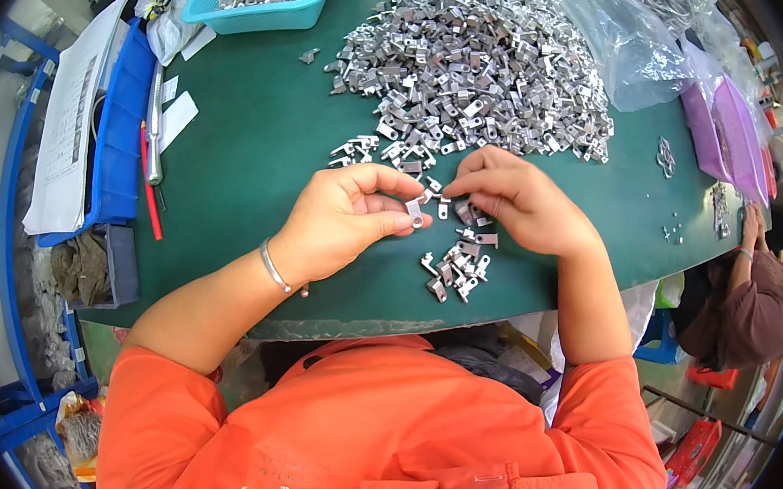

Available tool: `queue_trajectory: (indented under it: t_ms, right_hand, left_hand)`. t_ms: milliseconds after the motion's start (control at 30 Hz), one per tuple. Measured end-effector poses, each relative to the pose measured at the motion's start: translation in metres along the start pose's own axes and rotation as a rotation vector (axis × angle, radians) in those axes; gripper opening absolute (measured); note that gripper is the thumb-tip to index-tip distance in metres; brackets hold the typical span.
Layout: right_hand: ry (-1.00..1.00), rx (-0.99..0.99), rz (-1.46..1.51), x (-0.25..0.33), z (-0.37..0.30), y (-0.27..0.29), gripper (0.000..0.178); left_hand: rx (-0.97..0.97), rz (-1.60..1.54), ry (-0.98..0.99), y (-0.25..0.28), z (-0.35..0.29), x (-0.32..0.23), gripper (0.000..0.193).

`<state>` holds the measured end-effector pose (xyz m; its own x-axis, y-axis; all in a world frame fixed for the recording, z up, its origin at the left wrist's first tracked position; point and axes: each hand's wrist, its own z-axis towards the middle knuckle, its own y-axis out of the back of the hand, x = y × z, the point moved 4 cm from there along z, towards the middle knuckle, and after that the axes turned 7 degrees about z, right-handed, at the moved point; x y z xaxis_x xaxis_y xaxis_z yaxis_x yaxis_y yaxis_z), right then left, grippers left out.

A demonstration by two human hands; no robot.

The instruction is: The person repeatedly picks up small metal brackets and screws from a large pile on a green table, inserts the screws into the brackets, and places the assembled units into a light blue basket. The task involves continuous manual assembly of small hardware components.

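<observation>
Between the thumb and fingertips of my left hand (328, 220) is a small silver metal bracket (415, 213) with a hole near its lower end. My right hand (521, 196) is closed just to the right, thumb and fingers bent together. Another bracket (445, 208) shows at its fingertips; whether they grip it or only touch it is unclear. Beyond both hands rises a big heap of the same metal brackets (487, 56). A small cluster of brackets (458, 268) lies nearer to me, below the right hand.
The green tabletop (247, 117) carries a turquoise basket (266, 18) of metal parts at the back. A blue tray (121, 129) with papers, a red pencil (149, 183) and a screwdriver (154, 145) are at left. Clear plastic bags (622, 43) and a purple bin (725, 132) stand right, near another person (746, 305).
</observation>
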<state>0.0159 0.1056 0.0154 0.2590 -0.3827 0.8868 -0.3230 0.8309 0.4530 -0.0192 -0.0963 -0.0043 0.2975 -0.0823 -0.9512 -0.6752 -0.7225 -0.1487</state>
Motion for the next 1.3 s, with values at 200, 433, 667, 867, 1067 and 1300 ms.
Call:
queue_trajectory:
  t_ms: [200, 433, 667, 867, 1067, 1300]
  right_hand:
    - [0.017, 0.076, 0.014, 0.001, 0.0, -0.001, 0.017]
    - [0.036, -0.253, -0.299, 0.0, 0.011, -0.02, 0.014]
    - [-0.314, -0.074, 0.949, -0.012, 0.005, -0.01, 0.012]
    - [-0.239, -0.015, 0.513, -0.01, 0.002, -0.009, 0.012]
    - [0.057, 0.105, -0.084, 0.015, 0.017, -0.007, 0.019]
    - [0.188, -0.043, -0.4, 0.017, 0.039, -0.03, 0.012]
  left_hand:
    - [0.002, -0.034, 0.006, 0.001, 0.001, 0.002, 0.026]
    - [-0.014, 0.04, -0.046, -0.002, 0.001, 0.005, 0.017]
    - [0.025, 0.746, -0.496, -0.016, -0.008, -0.006, 0.013]
    - [-0.021, 0.857, -0.671, -0.017, -0.012, -0.007, 0.014]
    - [-0.271, 1.103, -0.662, 0.01, -0.012, -0.025, 0.021]
    - [-0.342, 1.289, -0.657, 0.011, -0.001, -0.013, 0.026]
